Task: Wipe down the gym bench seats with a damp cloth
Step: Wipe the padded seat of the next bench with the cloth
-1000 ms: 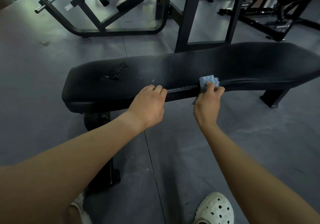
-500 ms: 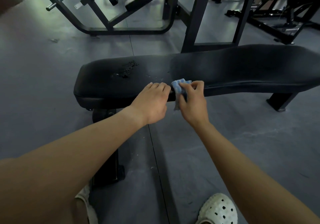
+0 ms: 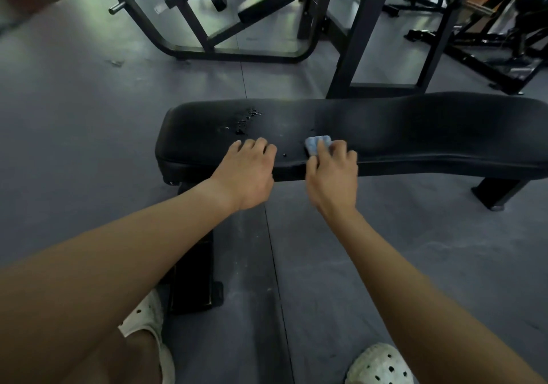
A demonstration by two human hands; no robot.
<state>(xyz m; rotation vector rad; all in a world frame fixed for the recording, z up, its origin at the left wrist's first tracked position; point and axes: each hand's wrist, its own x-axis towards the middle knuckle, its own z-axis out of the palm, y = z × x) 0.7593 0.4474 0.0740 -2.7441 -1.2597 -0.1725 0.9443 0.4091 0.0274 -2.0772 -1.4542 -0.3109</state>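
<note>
Cloth (image 3: 315, 144) in right hand (image 3: 332, 174) lies on bench seat (image 3: 415, 134), left hand (image 3: 246, 174) beside.

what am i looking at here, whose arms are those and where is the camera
There is no machine here. These are a person's two bare arms, filmed by a wide-angle camera worn on their head, looking forward and down. The person faces a black padded bench on a grey gym floor. The left hand rests on the pad's near edge and holds nothing. The right hand holds a small blue cloth against the top of the pad. Wet drops lie on the pad just beyond the left hand. White shoes show at the bottom, and other black gym frames stand behind the bench.
</note>
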